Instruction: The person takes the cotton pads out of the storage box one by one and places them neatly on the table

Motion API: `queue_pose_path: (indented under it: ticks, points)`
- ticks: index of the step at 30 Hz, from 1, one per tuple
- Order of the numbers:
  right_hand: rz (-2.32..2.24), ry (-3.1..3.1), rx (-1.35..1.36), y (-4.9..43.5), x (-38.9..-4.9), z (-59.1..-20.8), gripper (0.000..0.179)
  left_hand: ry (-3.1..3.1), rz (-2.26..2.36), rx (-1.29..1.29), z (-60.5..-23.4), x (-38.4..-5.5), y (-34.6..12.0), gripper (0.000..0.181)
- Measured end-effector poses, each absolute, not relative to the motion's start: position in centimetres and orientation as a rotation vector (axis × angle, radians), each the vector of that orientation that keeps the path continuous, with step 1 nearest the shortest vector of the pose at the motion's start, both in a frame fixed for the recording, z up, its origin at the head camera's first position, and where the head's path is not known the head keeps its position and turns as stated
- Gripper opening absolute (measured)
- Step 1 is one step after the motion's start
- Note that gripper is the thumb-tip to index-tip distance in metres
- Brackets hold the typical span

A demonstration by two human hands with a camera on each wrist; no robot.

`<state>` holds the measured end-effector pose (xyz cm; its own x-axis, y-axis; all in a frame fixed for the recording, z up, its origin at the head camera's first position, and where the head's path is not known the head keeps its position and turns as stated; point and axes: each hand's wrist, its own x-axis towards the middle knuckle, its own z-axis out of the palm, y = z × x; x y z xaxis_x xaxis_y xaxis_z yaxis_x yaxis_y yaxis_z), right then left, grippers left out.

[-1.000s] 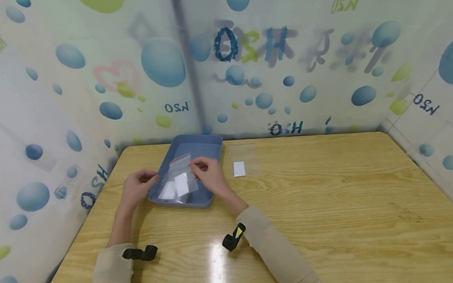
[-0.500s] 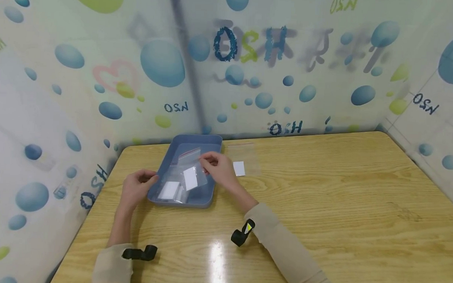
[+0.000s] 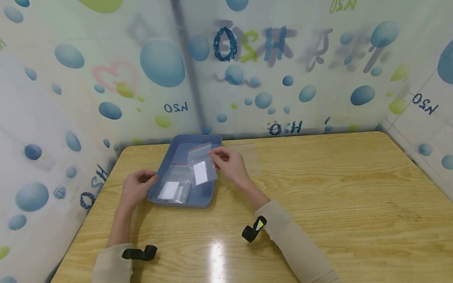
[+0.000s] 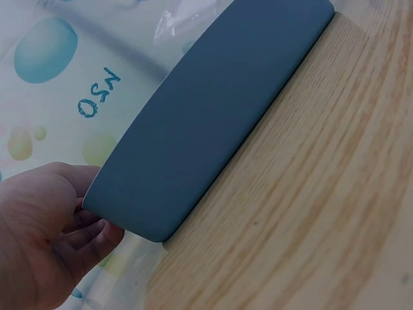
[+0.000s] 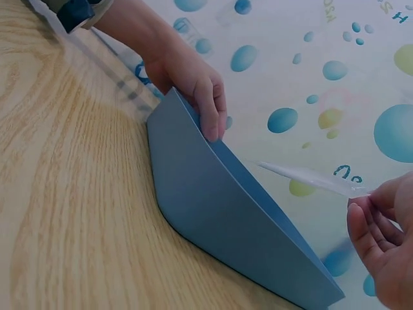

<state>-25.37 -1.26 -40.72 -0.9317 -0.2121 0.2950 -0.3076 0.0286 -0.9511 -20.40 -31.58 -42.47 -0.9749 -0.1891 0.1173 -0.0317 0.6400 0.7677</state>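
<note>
While the right hand [image 3: 231,164] pinches its side edge, the held bag [image 3: 203,162]: hangs over the right part of the tray, tilted, its red-lined strip uppermost, a white card [image 3: 200,174] showing through the film.
Right hand: nearly closed, thumb against fingertips, only the bag's edge between them.
Left hand [image 3: 138,188]: curled onto the left wall of the tray, thumb and fingers gripping the rim.
Step in hand, as judged: handling one bag above a steadied tray.
Handling advice: pinch film only, away from the card; hold the bag clear of the rim, since thin film may snag or swing; brace the tray without tipping it.
Tray [image 3: 202,202]: blue, shallow, flat on the table near its back edge; a clear bag [image 3: 182,173] with white contents lies toward the near-left corner.
Loose bag [image 3: 251,160]: clear, just right of the tray, partly hidden by the right hand.
Table [image 3: 303,202]: pale wood grain, glare at the near side.
Wall covering [image 3: 325,109]: white, printed with blue and green drops and lettering, close behind the table.
Sleeves [image 3: 301,252]: beige, each bearing a black wrist device [image 3: 141,253].
</note>
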Motion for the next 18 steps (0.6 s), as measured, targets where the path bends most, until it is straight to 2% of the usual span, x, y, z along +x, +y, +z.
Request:
queue_pose_path:
  ticks: [18]
  points:
    - [2.041, -2.158, 0.512, 2.8, -26.9, -40.4, 0.021, -2.683, -1.23, 0.21, -42.5, -20.4, -31.6, 0.024]
